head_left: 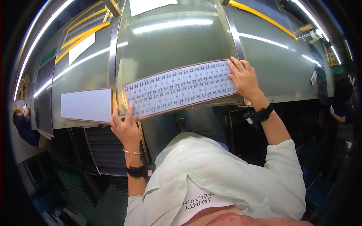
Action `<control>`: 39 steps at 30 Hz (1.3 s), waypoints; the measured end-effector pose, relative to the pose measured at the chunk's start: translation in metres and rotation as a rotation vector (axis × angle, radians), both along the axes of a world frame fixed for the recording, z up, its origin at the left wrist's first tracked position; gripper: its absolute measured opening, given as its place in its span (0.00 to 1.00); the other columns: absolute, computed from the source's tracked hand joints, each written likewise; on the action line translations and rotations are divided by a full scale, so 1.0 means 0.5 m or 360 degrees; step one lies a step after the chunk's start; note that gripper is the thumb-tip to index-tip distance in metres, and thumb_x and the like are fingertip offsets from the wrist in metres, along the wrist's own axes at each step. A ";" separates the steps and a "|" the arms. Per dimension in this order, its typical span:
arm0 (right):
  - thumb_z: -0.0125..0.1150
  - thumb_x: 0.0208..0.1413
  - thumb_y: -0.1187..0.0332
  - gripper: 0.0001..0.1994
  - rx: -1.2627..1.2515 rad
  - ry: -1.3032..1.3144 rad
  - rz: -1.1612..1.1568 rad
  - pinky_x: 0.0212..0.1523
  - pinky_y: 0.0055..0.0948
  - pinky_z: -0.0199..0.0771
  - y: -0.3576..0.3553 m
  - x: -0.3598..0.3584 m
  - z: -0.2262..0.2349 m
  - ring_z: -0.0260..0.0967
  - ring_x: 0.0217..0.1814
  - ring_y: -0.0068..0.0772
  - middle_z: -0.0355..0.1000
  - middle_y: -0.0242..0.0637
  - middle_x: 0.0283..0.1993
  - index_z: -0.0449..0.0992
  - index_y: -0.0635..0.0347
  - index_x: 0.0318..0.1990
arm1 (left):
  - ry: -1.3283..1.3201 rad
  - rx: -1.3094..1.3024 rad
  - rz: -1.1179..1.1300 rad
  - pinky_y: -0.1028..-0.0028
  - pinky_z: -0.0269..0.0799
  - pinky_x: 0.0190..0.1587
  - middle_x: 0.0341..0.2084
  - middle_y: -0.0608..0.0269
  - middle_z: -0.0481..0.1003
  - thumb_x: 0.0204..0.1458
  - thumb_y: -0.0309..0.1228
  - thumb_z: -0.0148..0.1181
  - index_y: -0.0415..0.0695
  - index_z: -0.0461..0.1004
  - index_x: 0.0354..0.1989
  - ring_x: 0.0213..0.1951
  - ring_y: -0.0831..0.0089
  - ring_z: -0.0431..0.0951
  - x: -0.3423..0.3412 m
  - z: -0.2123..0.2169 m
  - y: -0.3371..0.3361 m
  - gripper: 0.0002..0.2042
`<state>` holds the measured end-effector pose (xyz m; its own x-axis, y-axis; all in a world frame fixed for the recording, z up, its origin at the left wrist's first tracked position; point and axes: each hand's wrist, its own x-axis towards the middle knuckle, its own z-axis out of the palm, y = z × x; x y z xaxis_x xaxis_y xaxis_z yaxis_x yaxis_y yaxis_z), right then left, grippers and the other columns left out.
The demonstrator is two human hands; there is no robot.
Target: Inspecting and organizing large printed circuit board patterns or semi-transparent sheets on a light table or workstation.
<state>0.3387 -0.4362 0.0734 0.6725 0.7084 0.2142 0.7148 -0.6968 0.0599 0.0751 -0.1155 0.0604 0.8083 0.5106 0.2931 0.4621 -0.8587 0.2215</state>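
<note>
A long white circuit board panel [181, 89] with rows of small black markings and a thin copper-coloured edge lies tilted across the front of the greenish table, its right end farther from me. My left hand [126, 130] is at its near left corner, thumb and fingers closed on the edge. My right hand [244, 80] grips the right end, fingertips over the upper corner. The undersides of both grips are hidden. Left of my left hand, a plain white panel [86, 105] of similar shape rests on the table by the front edge.
Metal strips [113, 56] divide the glossy table [177, 41]. A white sheet [152, 5] lies at the far edge. Yellow-edged dark panels sit at the back left [85, 30] and back right [267, 17]. Dark racks [105, 148] stand below the front edge. Other people work at far left and right.
</note>
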 end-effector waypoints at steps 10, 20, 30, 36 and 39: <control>0.53 0.53 0.59 0.26 -0.0204 0.0059 0.0029 0.53 0.40 0.57 0.007 0.017 0.006 0.51 0.62 0.39 0.57 0.34 0.61 0.62 0.57 0.59 | 0.0110 -0.0051 -0.0207 0.57 0.47 0.61 0.57 0.59 0.64 0.49 0.33 0.55 0.42 0.67 0.54 0.63 0.57 0.54 0.074 -0.008 0.036 0.21; 0.51 0.54 0.60 0.28 -0.0101 0.0138 -0.0043 0.64 0.52 0.42 -0.022 -0.047 0.011 0.39 0.70 0.50 0.50 0.40 0.66 0.58 0.61 0.61 | 0.0118 0.0159 -0.0170 0.41 0.38 0.61 0.62 0.59 0.56 0.52 0.42 0.49 0.43 0.56 0.61 0.64 0.56 0.51 0.147 -0.049 0.051 0.28; 0.59 0.51 0.67 0.20 0.0813 0.1521 -0.1051 0.39 0.37 0.71 -0.168 -0.264 -0.101 0.70 0.41 0.40 0.70 0.44 0.45 0.66 0.67 0.49 | 0.0139 -0.0059 -0.0531 0.41 0.32 0.62 0.65 0.61 0.49 0.54 0.42 0.47 0.44 0.53 0.62 0.67 0.56 0.41 0.115 -0.060 0.064 0.29; 0.46 0.57 0.72 0.15 0.2152 0.2864 -0.0524 0.38 0.36 0.77 -0.133 -0.211 -0.032 0.74 0.41 0.39 0.72 0.48 0.45 0.65 0.71 0.50 | 0.0295 -0.0020 -0.0515 0.48 0.25 0.64 0.67 0.57 0.43 0.55 0.56 0.37 0.41 0.45 0.66 0.68 0.60 0.34 0.116 -0.064 0.077 0.37; 0.48 0.55 0.74 0.12 0.2220 0.2548 -0.0312 0.40 0.34 0.75 -0.120 -0.173 0.030 0.73 0.38 0.38 0.72 0.47 0.42 0.69 0.75 0.43 | 0.0253 -0.0170 -0.0493 0.48 0.26 0.64 0.67 0.55 0.41 0.55 0.58 0.35 0.40 0.43 0.66 0.68 0.60 0.33 0.122 -0.064 0.086 0.38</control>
